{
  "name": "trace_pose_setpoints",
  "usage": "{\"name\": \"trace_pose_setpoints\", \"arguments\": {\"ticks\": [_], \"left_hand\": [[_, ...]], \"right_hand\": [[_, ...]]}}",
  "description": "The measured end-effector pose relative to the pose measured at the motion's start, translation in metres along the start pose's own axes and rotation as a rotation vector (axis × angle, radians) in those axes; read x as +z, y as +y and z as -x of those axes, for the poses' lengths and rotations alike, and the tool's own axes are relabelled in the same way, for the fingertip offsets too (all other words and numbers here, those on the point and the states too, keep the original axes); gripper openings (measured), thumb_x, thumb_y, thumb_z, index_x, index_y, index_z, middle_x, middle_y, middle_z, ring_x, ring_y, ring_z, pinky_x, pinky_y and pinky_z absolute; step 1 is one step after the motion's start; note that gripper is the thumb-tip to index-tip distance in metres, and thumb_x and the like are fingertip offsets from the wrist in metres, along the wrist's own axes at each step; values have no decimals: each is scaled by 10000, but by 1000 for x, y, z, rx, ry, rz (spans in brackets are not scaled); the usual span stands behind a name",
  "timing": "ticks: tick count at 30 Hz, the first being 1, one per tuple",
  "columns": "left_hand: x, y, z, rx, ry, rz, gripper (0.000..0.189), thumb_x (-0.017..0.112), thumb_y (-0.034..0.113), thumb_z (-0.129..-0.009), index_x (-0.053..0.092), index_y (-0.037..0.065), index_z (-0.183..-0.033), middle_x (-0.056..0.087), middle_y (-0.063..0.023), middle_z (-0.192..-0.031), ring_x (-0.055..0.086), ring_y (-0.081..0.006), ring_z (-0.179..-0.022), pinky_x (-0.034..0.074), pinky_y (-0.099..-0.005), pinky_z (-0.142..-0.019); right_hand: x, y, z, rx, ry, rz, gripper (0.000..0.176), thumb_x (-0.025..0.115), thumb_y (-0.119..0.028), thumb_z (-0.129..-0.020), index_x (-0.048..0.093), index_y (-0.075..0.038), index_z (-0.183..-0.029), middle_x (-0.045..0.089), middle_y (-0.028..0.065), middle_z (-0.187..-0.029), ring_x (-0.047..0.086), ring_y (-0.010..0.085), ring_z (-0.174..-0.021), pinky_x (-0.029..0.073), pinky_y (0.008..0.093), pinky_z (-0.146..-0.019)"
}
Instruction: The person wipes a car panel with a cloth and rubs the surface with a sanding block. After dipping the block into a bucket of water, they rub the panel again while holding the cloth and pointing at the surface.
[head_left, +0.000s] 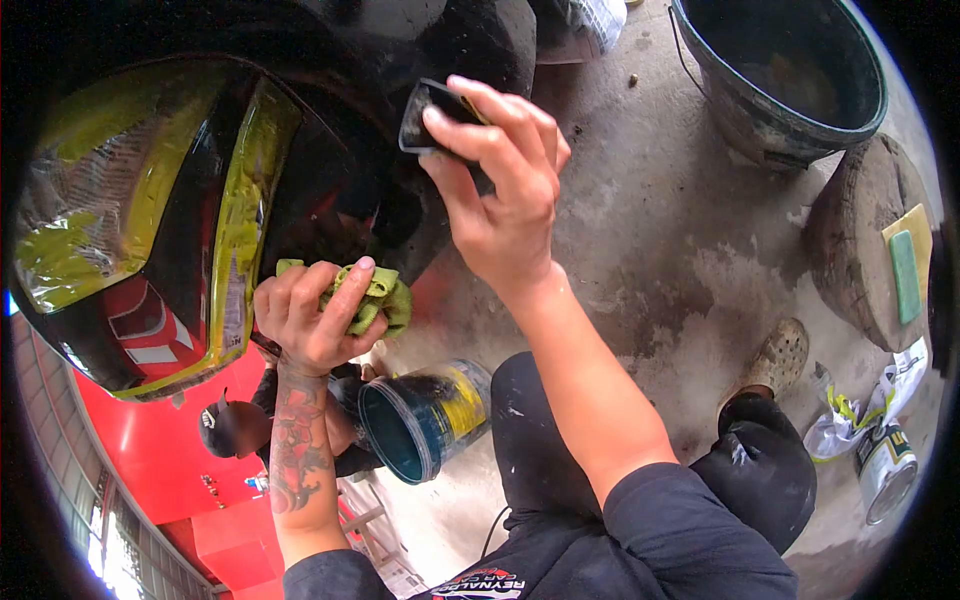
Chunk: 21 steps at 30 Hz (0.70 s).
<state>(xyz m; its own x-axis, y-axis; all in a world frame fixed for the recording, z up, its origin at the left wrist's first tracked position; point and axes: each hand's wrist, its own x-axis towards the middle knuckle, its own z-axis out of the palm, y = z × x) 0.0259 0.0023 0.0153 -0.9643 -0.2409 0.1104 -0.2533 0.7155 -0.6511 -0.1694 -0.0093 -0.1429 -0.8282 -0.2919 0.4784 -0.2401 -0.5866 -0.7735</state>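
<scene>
My left hand (318,318) is closed around a crumpled green cloth (392,302), held close to the dark lower body of a car. My right hand (505,175) pinches a flat black rectangular block (418,112) between thumb and fingers, over the black car panel (450,50) in this view. Part of the block is hidden behind the fingers. Left of both hands, yellow-green masking film and tape (245,200) cover areas of the glossy black car surface.
A person in a cap (235,425) crouches beyond a teal-lined bucket (425,465). A large dark bucket (770,135) stands upper right, near a wooden stump (850,240) bearing a green pad (904,275). A metal can (887,478) and plastic bag (838,432) lie lower right.
</scene>
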Motion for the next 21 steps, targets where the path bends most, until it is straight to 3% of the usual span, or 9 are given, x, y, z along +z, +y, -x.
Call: {"name": "trace_pose_setpoints", "arguments": {"ticks": [6, 9, 15, 21], "left_hand": [[0, 1, 0, -4, -1, -12, 504, 831, 407, -727, 829, 271, -1212, 638, 24, -1069, 620, -216, -955, 470, -416, -862], [-3, 2, -2, 10, -19, -3, 538, 825, 350, -702, 805, 224, -1224, 628, -16, -1081, 637, -276, -952, 490, -444, -847], [-2, 0, -1, 25, -14, -2, 542, 823, 360, -711, 799, 217, -1234, 631, -18, -1078, 636, -269, -945, 484, -442, -832], [-2, 1, -2, 17, -11, 12, 537, 827, 358, -712, 804, 208, -1227, 634, -22, -1070, 639, -269, -943, 489, -441, -841]], "right_hand": [[13, 5, -24, -29, 66, -5, 319, 843, -133, -783, 777, -185, -1091, 721, 13, -1229, 632, 271, -1142, 371, 448, -1035], [13, 4, -29, -36, 66, 30, 307, 846, -151, -789, 777, -187, -1086, 720, 12, -1227, 631, 269, -1138, 379, 447, -1021], [1, -9, 9, 84, 34, 12, 335, 869, -134, -750, 782, -187, -1070, 717, 25, -1234, 627, 261, -1111, 387, 425, -1002], [15, 2, -34, -5, 85, -2, 331, 873, -139, -735, 786, -188, -1051, 721, 44, -1177, 641, 272, -1090, 420, 428, -963]]}}
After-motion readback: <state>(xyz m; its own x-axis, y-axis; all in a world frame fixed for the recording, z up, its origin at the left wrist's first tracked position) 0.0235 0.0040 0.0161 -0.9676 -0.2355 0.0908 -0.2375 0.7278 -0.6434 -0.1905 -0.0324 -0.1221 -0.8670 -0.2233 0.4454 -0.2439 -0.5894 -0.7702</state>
